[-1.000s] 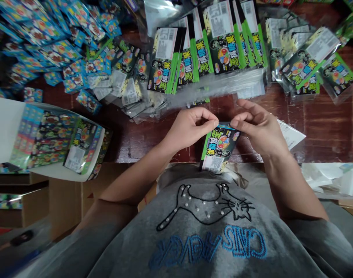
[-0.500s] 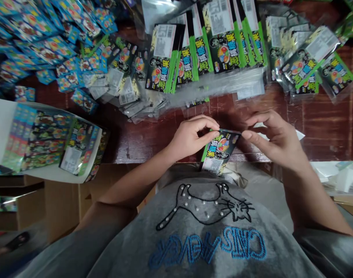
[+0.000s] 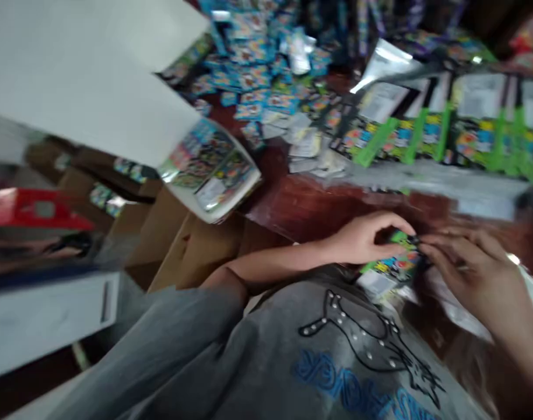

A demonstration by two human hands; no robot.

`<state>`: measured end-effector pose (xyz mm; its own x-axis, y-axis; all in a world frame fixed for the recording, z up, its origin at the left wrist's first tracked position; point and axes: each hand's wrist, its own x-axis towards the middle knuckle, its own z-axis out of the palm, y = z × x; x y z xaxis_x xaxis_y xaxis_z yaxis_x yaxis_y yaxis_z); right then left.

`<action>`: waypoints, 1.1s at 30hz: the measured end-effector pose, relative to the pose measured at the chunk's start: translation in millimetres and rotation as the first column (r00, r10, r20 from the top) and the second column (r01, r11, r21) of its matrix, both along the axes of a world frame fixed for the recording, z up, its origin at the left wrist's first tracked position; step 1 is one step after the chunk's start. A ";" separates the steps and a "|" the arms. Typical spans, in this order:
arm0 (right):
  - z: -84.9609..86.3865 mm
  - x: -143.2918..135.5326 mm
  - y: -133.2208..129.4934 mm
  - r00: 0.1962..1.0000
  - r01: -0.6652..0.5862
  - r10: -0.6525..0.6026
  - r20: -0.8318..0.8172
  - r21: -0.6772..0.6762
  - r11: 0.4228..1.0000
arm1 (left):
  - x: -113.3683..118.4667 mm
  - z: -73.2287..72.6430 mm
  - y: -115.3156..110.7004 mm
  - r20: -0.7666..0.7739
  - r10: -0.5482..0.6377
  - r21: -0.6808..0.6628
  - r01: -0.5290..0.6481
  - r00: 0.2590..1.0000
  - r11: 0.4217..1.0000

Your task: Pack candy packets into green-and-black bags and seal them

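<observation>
A small black-and-green candy packet (image 3: 398, 265) with a pale label lies at the table's front edge, close to my grey shirt. My left hand (image 3: 367, 239) pinches its upper edge between thumb and fingers. From the other side, my right hand (image 3: 480, 262) has thumb and fingertips drawn together at the packet's upper corner. Motion blur softens both hands, and the fingers cover part of the packet's top.
Beyond my hands stands a row of candy packets (image 3: 472, 134). Small blue packets (image 3: 253, 76) are heaped farther back, near loose clear-backed packets (image 3: 308, 140). On the left are a white-rimmed box of packets (image 3: 214, 216), a large white panel (image 3: 95, 76) and cardboard boxes (image 3: 196, 251).
The view has swung left, so the table's contents appear farther right. My right fingers, apart from the packet's corner before, have closed onto it. My left hand keeps its pinch.
</observation>
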<state>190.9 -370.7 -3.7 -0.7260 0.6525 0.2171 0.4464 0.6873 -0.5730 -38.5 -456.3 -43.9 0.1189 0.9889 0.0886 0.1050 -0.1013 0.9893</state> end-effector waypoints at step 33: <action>20.9 -103.3 -33.1 0.895 -0.413 0.445 -0.022 0.336 0.846 | -117.6 14.9 27.5 0.334 0.318 -0.337 -0.203 0.887 0.919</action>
